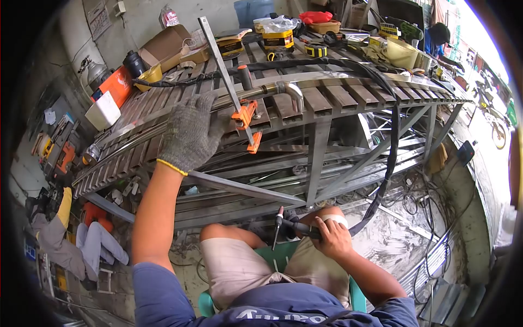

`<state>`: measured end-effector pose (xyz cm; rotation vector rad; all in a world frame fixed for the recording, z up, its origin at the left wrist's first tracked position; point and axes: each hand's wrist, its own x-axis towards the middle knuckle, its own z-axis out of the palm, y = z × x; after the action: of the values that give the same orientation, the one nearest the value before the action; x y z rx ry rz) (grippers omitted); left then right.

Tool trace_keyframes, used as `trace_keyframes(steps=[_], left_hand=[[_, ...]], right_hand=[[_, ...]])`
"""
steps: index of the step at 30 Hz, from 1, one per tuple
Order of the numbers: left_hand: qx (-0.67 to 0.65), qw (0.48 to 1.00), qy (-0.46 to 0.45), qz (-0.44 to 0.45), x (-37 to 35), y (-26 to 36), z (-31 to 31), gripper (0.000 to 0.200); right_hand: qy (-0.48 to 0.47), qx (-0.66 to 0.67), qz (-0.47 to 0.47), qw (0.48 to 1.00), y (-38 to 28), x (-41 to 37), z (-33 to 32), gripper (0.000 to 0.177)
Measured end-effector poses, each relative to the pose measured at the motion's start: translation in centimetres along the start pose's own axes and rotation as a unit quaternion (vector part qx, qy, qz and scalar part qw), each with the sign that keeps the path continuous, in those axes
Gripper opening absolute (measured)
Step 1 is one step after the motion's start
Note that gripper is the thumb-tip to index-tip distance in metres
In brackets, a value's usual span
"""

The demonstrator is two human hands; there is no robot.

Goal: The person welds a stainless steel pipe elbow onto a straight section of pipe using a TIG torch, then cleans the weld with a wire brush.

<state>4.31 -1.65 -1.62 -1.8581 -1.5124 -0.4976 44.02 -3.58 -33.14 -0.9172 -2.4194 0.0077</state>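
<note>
So the metal pipe [267, 90] with the curved elbow [291, 91] lies along the near edge of the slatted surface [321, 103], with an orange bar clamp [244, 114] standing right by it. The left hand [188, 131], in a grey knit glove, is laid over the pipe to the left of that clamp. Can't tell if the fingers actually wrap round it; the glove hides that. The right hand [332, 238] is bare and wrapped round the handle of a torch [298, 226] down by the knee.

My two cents: I'd press down gently with the gloved palm so the pipe doesn't roll, and check the clamp is snug. I'd also point the torch tip away from the legs, and leave slack in the black cable [391, 158], since it hangs off the edge and could tug. Personally I'd glove the right too.

Containers, further back: a yellow-and-black tub [278, 39] with a clear plastic bag [280, 24] on top, a pale yellow bucket [402, 53], and an open cardboard box [163, 46]. No clue what's inside the last two. There's also a white container [103, 110] at the far left end, contents hidden.
</note>
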Motion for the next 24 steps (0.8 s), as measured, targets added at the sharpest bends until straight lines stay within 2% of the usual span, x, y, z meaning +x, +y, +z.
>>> trace_keyframes(steps=[3, 6, 9, 13, 16, 20, 24], left_hand=[[-0.038, 0.999, 0.015, -0.009, -0.8, -1.2, 0.8, 0.041], [-0.018, 1.000, 0.014, -0.013, -0.9, -1.5, 1.1, 0.040], [0.016, 1.000, 0.010, -0.015, -1.3, -1.2, 1.0, 0.045], [0.066, 0.998, -0.001, -0.008, -1.9, -1.5, 2.1, 0.065], [0.055, 0.998, 0.002, -0.005, -2.1, -1.0, 1.2, 0.064], [0.022, 0.993, 0.112, 0.003, -3.5, -0.3, 1.9, 0.081], [-0.020, 0.984, 0.176, 0.008, -5.3, 1.3, 1.0, 0.081]], right_hand=[[-0.003, 0.001, 0.002, 1.000, 0.1, 0.0, -0.1, 0.071], [0.003, 0.005, 0.004, 1.000, 0.0, 0.1, -0.1, 0.072], [0.015, 0.006, 0.002, 1.000, 0.1, 0.1, 0.1, 0.073], [0.001, 0.007, 0.024, 1.000, -0.1, 0.1, 0.0, 0.067], [-0.003, 0.005, 0.023, 1.000, -0.2, 0.0, -0.2, 0.068], [0.032, 0.010, 0.016, 0.999, -0.3, -0.1, 0.5, 0.068], [0.016, 0.003, 0.034, 0.999, -0.5, -0.1, 0.8, 0.052]])
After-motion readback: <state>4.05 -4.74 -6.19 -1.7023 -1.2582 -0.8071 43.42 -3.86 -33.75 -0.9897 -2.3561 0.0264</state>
